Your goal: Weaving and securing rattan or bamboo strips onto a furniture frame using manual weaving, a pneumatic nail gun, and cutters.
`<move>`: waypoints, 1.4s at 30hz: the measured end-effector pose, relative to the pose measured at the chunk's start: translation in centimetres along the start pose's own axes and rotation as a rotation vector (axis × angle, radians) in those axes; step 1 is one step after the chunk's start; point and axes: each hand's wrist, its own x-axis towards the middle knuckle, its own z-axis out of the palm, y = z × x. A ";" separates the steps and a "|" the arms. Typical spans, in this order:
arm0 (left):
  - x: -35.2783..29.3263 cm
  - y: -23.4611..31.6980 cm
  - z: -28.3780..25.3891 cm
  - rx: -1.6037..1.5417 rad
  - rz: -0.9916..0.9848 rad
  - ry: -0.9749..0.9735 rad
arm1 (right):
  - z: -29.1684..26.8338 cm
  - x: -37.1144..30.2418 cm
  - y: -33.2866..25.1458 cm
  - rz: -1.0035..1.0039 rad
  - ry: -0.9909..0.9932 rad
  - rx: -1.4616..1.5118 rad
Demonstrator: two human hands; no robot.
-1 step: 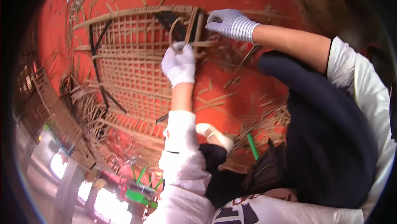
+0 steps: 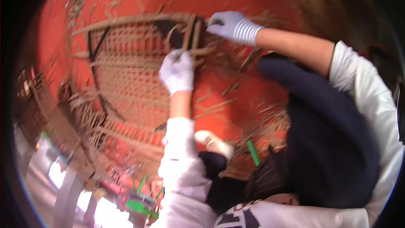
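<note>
Both gloved hands sit at the far right corner of the woven bamboo panel point(image 2: 126, 76) on the red floor point(image 2: 236, 0) — nothing has visibly shifted. The left hand point(image 2: 177, 71) pinches a strip point(image 2: 187, 38); the right hand point(image 2: 231, 25) presses the frame edge, fingers curled.

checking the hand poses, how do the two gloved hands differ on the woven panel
The left hand sits mid-panel, closed around upright strips; the right hand reaches to the top edge of the woven panel, by the loose strips. The left forearm is mostly sleeved; the right forearm is bare. Both wear white gloves.
</note>
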 end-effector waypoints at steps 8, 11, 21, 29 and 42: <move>0.0 -4.7 -0.3 0.048 0.018 -0.016 | -15.1 -12.9 -2.3 -0.351 0.485 -0.162; 0.0 -4.4 1.1 0.092 0.028 -0.003 | -23.8 -19.2 -3.3 -0.493 0.711 -0.596; 0.5 -2.6 1.7 0.057 -0.123 -0.041 | -48.0 -30.3 -3.7 0.081 1.251 -0.911; 0.3 -3.1 2.5 0.068 -0.075 0.007 | -53.3 -26.0 -2.6 0.673 0.840 -1.004; 0.1 -2.4 0.3 0.145 0.189 -0.043 | -34.7 -31.7 -16.7 -0.065 0.733 -0.303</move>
